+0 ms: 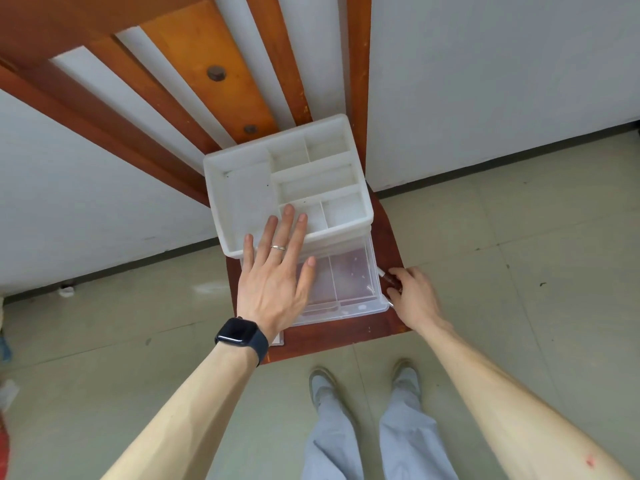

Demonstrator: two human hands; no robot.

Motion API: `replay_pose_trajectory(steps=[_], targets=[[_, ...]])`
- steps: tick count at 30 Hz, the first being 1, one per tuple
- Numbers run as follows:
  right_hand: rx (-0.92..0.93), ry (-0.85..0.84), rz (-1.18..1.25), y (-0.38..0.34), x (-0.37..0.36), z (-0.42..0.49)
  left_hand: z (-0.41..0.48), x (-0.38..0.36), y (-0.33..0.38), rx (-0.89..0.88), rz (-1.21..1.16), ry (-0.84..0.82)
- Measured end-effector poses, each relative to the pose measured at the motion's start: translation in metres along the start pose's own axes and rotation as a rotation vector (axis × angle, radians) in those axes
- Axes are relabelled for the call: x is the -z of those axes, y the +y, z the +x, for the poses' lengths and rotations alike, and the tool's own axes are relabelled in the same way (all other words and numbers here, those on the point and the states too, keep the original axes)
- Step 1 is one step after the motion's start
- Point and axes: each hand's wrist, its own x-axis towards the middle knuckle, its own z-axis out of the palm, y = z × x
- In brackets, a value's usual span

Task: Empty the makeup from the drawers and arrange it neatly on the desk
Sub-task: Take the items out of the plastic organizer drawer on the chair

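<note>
A white plastic organizer [242, 202] with bare top compartments stands on a small brown wooden desk [388, 233]. Its clear drawer [349, 282] is pulled out toward me and looks bare inside. My left hand [277, 271], fingers straight and spread, lies over the organizer's front edge and the drawer's left side. My right hand [412, 296] is at the drawer's right front corner, fingers curled round slim makeup sticks [389, 280], one dark red-brown, with a thin silver tip showing below.
The desk [329, 344] is narrow, with wooden slats [207, 64] rising behind it against a white wall. A small white card [278, 338] peeks out under my left wrist. Tiled floor surrounds the desk; my legs and shoes [363, 382] stand just before its front edge.
</note>
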Motion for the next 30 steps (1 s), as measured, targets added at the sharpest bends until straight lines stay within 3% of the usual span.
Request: replay_pose_trajectory(steps=[4, 8, 11, 17, 20, 25, 30], targets=[[-0.12, 0.151, 0.247, -0.011, 0.02, -0.033, -0.003, 0.007, -0.003, -0.033, -0.022, -0.004], [-0.379, 0.201, 0.799, -0.049, 0.029, -0.093, -0.013, 0.016, -0.016, -0.007, -0.005, 0.021], [-0.517, 0.133, 1.228, -0.093, 0.024, -0.131, -0.02, 0.018, -0.034, 0.018, -0.015, -0.022], [-0.709, -0.128, 1.675, -0.158, 0.01, -0.151, -0.021, 0.023, -0.048, -0.031, -0.014, -0.092], [-0.635, -0.102, 1.582, -0.178, 0.009, -0.14, -0.019, 0.025, -0.046, -0.057, -0.016, -0.085], [-0.487, 0.097, 1.344, -0.188, 0.012, -0.13, -0.019, 0.025, -0.057, -0.134, 0.038, -0.062], [-0.384, 0.085, 1.242, -0.192, 0.023, -0.11, -0.019, 0.023, -0.061, -0.149, 0.033, -0.046]])
